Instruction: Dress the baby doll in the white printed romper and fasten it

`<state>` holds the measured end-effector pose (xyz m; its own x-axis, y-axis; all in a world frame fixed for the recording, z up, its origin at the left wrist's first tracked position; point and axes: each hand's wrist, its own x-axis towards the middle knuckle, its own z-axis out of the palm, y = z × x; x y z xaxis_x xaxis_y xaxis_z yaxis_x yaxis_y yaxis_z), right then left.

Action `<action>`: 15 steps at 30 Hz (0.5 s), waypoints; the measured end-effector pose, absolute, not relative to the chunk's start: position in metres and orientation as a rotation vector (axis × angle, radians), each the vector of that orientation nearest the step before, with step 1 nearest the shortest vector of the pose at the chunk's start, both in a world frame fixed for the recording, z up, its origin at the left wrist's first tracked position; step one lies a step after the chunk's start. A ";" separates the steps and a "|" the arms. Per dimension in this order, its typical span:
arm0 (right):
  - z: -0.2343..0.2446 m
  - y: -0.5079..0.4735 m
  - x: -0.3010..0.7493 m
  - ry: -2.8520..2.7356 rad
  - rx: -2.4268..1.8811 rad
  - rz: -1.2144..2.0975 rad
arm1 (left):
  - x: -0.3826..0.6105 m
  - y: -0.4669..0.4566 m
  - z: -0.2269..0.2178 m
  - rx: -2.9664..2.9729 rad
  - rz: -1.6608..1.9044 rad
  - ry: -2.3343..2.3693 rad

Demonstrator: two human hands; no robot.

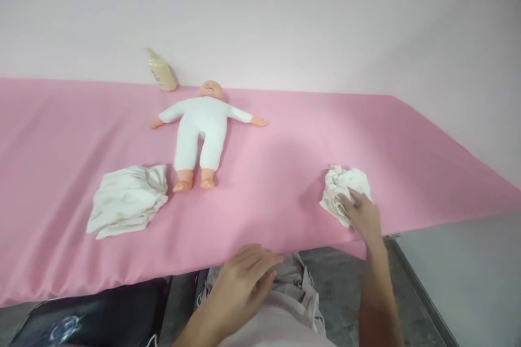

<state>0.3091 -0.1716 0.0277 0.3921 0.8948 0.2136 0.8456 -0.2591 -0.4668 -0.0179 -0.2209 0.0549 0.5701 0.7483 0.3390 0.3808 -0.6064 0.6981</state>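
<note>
My right hand (pixel 363 216) reaches down onto a small crumpled white cloth (pixel 340 184) near the table's front edge, on the right. Its thumb and fingers are bent around a fold of the fabric. My left hand (pixel 246 276) lies at the front edge in the middle, fingers stretched out, holding nothing. A baby doll (pixel 203 119) in a white suit lies on its back with arms spread, beyond my left hand. Left of its feet is a larger folded white cloth (pixel 126 200) with faint spots.
A pink cloth (pixel 277 190) covers the table, which stands against a white wall (pixel 260 21). A pump bottle (pixel 163 73) with pale yellow contents stands by the wall, left of the doll's head. Below the front edge is a black chair (pixel 109 309).
</note>
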 end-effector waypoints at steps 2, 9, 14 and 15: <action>0.040 -0.166 0.325 -1.444 -2.140 0.247 | -0.021 -0.221 0.062 2.058 0.857 0.953; 0.078 -0.145 0.306 -1.384 -2.057 -0.037 | -0.029 -0.203 0.070 1.508 0.774 0.986; 0.105 -0.170 0.211 -1.554 -1.497 0.081 | -0.013 -0.158 0.059 0.881 0.437 0.549; 0.105 -0.175 0.196 -1.776 -1.362 0.217 | -0.012 -0.149 0.059 0.836 0.487 0.498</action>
